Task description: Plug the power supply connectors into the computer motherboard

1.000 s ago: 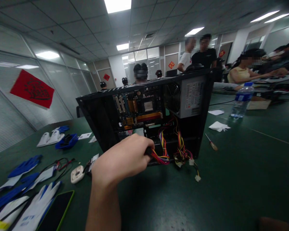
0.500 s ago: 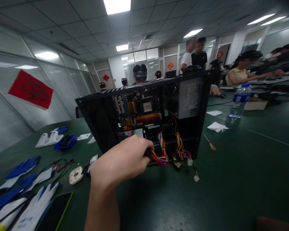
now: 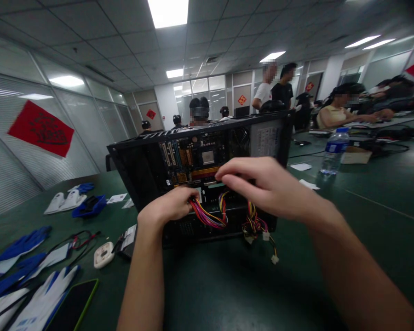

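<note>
An open black computer case stands on the green table, its motherboard and power supply facing me. My left hand is closed on a bundle of coloured power cables that loops out of the case. My right hand hovers in front of the case opening, its fingers curled toward the motherboard's lower edge; what they touch is hidden. More cables with white connectors hang at the case's lower right.
Blue and white gloves, a phone with a green rim, a white round part and thin wires lie at the left. A water bottle stands at the right. Several people sit or stand behind.
My right hand has come into view and reached to the case. My left hand has moved forward with the cable bundle, closer to the case opening. The view shifted slightly.
</note>
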A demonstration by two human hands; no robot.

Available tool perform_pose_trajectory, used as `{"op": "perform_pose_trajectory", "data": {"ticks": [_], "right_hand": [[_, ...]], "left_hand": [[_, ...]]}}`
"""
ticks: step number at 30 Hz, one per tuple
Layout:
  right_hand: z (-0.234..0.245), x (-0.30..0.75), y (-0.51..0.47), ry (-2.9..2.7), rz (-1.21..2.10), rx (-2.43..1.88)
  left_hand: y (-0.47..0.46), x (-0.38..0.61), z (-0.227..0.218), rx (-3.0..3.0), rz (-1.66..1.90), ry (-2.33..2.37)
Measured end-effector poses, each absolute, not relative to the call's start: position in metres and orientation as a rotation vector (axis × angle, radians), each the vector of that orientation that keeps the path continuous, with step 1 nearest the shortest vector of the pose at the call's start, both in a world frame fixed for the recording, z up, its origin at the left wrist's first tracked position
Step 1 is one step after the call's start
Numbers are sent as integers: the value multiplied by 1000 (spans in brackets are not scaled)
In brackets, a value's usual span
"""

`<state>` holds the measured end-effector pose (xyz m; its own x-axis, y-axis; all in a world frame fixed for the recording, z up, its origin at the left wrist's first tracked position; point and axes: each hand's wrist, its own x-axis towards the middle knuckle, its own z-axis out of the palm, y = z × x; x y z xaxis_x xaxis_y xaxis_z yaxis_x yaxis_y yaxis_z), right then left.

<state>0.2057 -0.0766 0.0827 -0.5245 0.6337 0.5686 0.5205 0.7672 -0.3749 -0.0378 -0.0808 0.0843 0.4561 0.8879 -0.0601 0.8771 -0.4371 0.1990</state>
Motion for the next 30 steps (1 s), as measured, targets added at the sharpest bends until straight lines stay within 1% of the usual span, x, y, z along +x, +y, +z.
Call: {"op": "perform_pose_trajectory", "data": {"ticks": [2, 4, 6, 8, 16, 24, 30], "right_hand": [[63, 197, -52, -2356, 98, -979], [39, 188, -23, -2390, -6, -1224], [19, 183, 1, -2320, -20, -1382], [9, 182, 15, -2242, 19, -1452], [9, 191, 25, -2195, 254, -1380], [0, 191, 37, -2235, 326, -1324], [-5, 193, 43, -2245, 254, -1263]], "left_hand": [[-74, -42, 82, 2495, 66, 1525], [-71, -44, 81, 2488, 49, 1528], [-68, -46, 80, 2488, 67, 1538], [-65, -48, 80, 2478, 86, 1558], [-50, -58, 70, 2443, 85, 1502], [-42, -60, 65, 2449, 123, 1449], [-40, -61, 63, 2480, 158, 1418]]}}
